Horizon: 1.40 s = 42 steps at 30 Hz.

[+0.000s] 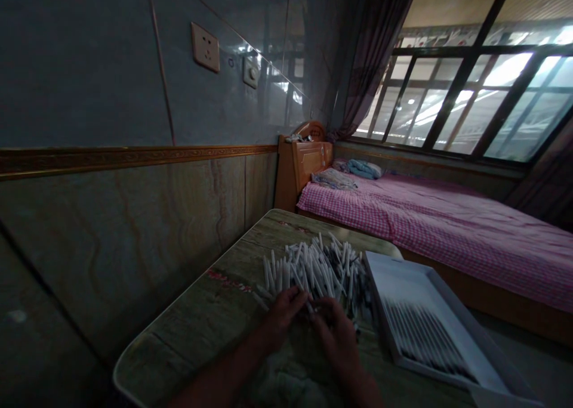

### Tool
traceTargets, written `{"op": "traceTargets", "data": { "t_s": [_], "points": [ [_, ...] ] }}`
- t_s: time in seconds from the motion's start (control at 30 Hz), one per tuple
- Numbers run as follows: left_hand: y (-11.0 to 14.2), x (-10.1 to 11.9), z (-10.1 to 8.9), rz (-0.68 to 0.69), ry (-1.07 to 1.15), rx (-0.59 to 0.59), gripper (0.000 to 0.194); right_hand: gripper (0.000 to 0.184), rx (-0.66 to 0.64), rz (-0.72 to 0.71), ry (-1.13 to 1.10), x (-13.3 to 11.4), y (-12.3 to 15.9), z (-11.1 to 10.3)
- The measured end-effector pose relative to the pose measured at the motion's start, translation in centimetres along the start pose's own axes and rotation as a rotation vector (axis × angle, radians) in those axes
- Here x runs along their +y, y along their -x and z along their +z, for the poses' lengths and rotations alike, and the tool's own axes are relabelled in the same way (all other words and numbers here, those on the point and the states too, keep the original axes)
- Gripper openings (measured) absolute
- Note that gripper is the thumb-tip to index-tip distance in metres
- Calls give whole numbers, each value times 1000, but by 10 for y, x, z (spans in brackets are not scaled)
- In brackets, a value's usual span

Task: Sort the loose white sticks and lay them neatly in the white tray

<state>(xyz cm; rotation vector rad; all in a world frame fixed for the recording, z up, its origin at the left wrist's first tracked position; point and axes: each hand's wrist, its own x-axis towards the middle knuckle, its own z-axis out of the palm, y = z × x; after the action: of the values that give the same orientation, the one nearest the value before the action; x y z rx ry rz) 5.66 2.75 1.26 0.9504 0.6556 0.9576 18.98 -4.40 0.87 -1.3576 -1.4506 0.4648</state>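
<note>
A dim room with a shiny tiled wall (89,68) and, beyond, a wide bed (425,217) under a pink checked cover. In front of me is a green, marble-patterned table (215,312) with rounded corners. On its right side lies a shallow white tray (465,300) holding a slanting row of slim sticks (425,330). Just left of the tray is a loose heap of pale, pen-like sticks (313,265), piled at many angles. The heap looks unstable: a knuckle or sleeve brushing its near edge could send sticks rolling, and a bump to the tray could skew the row. Both forearms reach in from the near edge, wrists low, fingers curled and meeting at the front of the heap. The left hand (282,315) pinches a small slender piece (310,306) between thumb and fingers; the right hand (333,330) bends in beside it, though in this blur I cannot tell whether its fingers are closed on anything
</note>
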Motion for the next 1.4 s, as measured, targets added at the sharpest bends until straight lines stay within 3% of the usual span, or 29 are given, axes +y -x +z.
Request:
{"op": "traceTargets", "data": {
  "t_s": [0.13,0.23,0.4,0.5,0.63,0.9,1.07,1.23,1.4],
  "points": [
    [4,-3,3,-64,96,-43,37,14,50,141,-27,5,-5,1],
    [-2,4,-1,-65,231,54,34,21,71,150,38,5,-8,-5],
    [-13,15,-9,-61,398,226,20,23,-200,0,426,-2,-7,-17],
    [-14,17,-10,-69,414,237,16,24,-302,30,652,-6,-6,-18],
    [-13,14,-9,-78,405,216,12,25,-345,38,784,-6,-6,-14],
    [-16,9,-11,-85,417,216,8,20,-339,-55,833,-1,-6,-8],
    [-17,7,-13,-101,414,216,10,21,-171,-38,548,11,-2,-2],
    [-15,3,-11,-82,350,165,21,28,64,220,-26,12,-6,4],
    [-8,1,-3,-74,222,13,33,38,153,433,-464,8,-11,10]
  ]
}}
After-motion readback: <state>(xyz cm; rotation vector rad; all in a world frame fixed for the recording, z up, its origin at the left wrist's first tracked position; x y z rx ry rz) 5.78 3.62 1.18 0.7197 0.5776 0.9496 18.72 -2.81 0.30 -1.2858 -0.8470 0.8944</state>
